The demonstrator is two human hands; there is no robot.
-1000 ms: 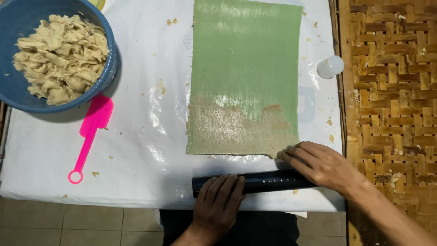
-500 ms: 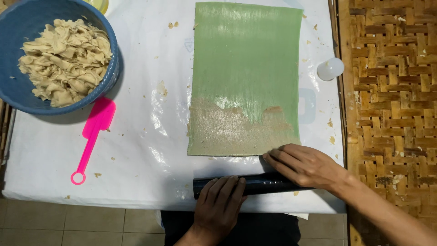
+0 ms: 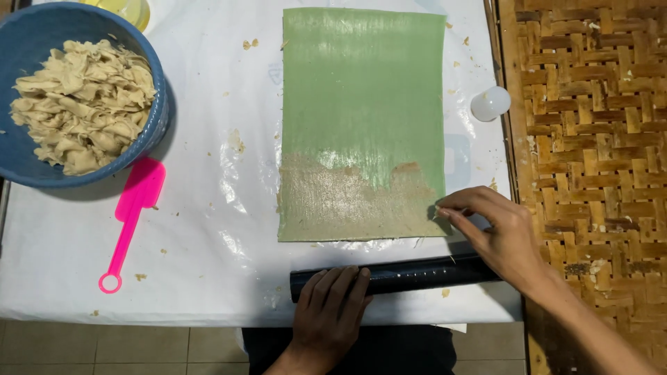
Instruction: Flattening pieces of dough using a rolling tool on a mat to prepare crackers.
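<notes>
**Two hands at a green sheet and a black roller**

The left hand (image 3: 330, 309) lies palm down on the near end of a black cylindrical roller (image 3: 410, 274), fingers flat and spread along it rather than wrapped around. The roller rests crosswise on the white plastic-covered surface (image 3: 208, 208), just below the green sheet (image 3: 363, 104). The right hand (image 3: 500, 232) reaches in from the right, fingers narrowed to a pinch at the sheet's lower right corner; its wrist passes over the roller's far end. The sheet's lower part carries a thin beige layer. At far left stands a blue bowl (image 3: 14, 160) of beige dough pieces (image 3: 83, 104), a pink spatula (image 3: 132, 215) beside it. A small white cap (image 3: 490, 103) lies near the woven mat (image 3: 590, 139).
</notes>
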